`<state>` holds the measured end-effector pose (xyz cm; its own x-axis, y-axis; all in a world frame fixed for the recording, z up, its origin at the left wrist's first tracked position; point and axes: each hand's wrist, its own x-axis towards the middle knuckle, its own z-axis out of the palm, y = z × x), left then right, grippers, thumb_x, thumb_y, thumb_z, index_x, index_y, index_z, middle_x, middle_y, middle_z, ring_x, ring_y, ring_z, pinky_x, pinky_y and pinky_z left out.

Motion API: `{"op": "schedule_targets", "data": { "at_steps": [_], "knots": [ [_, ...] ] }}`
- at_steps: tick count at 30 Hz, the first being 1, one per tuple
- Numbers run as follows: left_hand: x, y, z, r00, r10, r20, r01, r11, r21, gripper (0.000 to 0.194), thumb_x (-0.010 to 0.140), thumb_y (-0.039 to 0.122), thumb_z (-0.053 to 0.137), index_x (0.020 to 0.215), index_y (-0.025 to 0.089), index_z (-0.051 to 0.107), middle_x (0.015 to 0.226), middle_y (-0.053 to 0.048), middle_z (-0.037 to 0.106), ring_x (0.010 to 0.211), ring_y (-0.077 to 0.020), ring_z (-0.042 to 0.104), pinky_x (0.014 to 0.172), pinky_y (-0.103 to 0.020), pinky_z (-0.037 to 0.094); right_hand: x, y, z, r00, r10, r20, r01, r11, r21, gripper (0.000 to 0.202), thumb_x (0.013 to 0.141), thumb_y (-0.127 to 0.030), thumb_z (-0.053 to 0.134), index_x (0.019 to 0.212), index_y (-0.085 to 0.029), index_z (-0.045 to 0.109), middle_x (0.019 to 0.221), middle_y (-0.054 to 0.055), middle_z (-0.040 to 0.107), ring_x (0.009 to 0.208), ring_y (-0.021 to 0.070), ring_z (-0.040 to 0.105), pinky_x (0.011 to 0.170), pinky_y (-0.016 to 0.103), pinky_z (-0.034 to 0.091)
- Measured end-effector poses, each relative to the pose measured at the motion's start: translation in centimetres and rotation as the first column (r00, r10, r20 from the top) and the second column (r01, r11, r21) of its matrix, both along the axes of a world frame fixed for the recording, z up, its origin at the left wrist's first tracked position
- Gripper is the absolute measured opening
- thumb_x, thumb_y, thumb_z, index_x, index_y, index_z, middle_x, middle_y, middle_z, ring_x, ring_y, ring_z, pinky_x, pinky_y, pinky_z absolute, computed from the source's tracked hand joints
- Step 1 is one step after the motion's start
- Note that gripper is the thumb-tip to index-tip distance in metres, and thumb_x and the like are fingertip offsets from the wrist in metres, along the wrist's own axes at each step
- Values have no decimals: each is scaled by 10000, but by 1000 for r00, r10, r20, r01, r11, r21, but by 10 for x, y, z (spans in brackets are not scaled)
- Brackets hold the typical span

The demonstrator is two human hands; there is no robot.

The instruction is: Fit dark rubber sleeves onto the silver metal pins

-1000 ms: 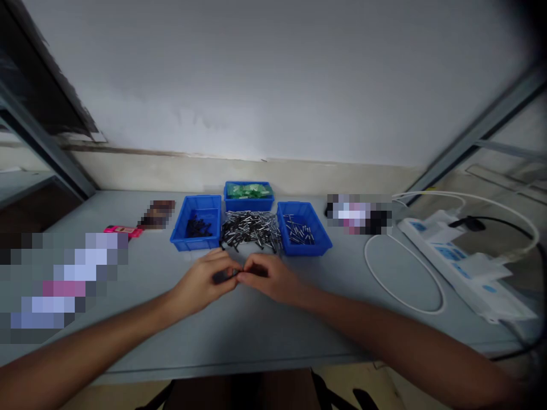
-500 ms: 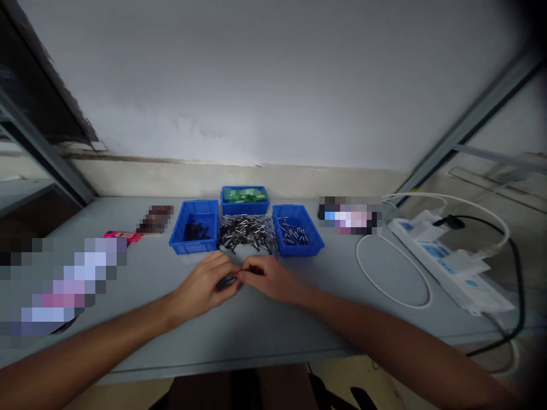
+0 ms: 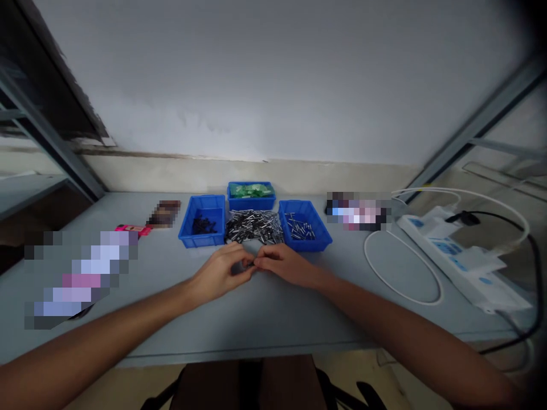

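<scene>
My left hand [image 3: 222, 269] and my right hand [image 3: 284, 263] meet fingertip to fingertip above the table, both pinched closed. Whatever sits between the fingers is small and dark, too small to name. Just beyond them lies a heap of thin metal pins [image 3: 255, 226], silver and dark. To its left stands a blue bin [image 3: 204, 242] with small black parts [image 3: 204, 225] inside. A second blue bin [image 3: 308, 245], on the right, holds several loose silver pins [image 3: 301, 228]. Behind the heap, a third blue bin [image 3: 251, 203] contains green plastic packaging [image 3: 252, 189].
A white power strip [image 3: 461, 259] with plugs and cables lies on the right of the grey table [image 3: 256, 330]. A white cable [image 3: 367, 262] loops beside it. Blurred-out items lie left and right, with a pink object [image 3: 132, 230] on the left. A wall rises behind.
The whole view has shifted slightly, so things appear a little further right and higher. My hands stay together at the fingertips, and the left fingers look a bit more extended around the small piece.
</scene>
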<state>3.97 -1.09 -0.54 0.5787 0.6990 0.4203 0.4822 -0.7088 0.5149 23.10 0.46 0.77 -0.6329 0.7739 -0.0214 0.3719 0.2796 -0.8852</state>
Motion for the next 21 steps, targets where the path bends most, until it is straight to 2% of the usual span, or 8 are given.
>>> {"op": "schedule_targets", "data": {
  "at_steps": [7,10,15,21],
  "knots": [
    [-6,1,3,999,-27,-22,29,997,68,125,844,265,521,867,168,596,738,-18,565,722,-144,506,668,-273,403,2,-2,5,999,42,33,-42,999,-4,220,855,-336,477,743,-164,554,621,-31,485,573,83,438,513,211,319],
    [-8,2,5,996,-49,-79,58,993,104,126,851,254,509,883,165,592,760,-26,577,739,-148,506,675,-275,400,4,-1,4,997,65,47,-66,998,7,219,863,-342,467,771,-166,560,629,-28,504,576,85,456,513,210,337],
    [-9,2,8,954,-63,-292,113,980,161,192,881,283,454,823,162,591,750,-28,574,748,-159,505,688,-292,384,6,-1,-1,997,32,72,-46,981,191,114,827,-281,530,820,-171,561,690,-14,569,629,97,512,573,221,385],
    [-7,2,4,929,-22,-370,94,980,177,225,880,292,440,759,151,568,724,-28,558,725,-155,505,677,-288,383,5,-4,-4,997,62,53,-76,944,322,157,803,-263,559,928,-169,549,732,-8,601,658,98,556,628,226,426]
  ]
}}
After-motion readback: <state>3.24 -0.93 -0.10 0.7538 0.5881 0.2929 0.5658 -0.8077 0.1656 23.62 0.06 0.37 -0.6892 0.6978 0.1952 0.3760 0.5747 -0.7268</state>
